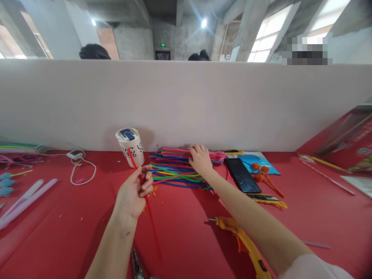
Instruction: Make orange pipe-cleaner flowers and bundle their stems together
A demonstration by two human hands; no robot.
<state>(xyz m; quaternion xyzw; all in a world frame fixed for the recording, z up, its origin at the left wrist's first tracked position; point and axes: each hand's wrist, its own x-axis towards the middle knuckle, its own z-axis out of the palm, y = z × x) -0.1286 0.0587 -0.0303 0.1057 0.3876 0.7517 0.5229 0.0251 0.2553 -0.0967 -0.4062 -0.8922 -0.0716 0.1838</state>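
Note:
My left hand (134,192) is closed in a pinch around a long red pipe cleaner (149,213), whose upper end points at the cup and whose lower end is blurred. My right hand (200,158) reaches over a pile of pink pipe cleaners (177,152), its fingers a little bent and apart on top of them. More pipe cleaners in green, blue and yellow (174,176) lie just in front. Whether the right fingertips touch any single stem is hard to see.
A white lidded cup (130,149) stands behind my left hand. On the right lie a black phone (242,175), orange pipe-cleaner flowers (264,170), a cutter knife (267,199) and a yellow glue gun (241,236) under my forearm. Pliers (136,265) lie near. A white partition (186,104) closes the back.

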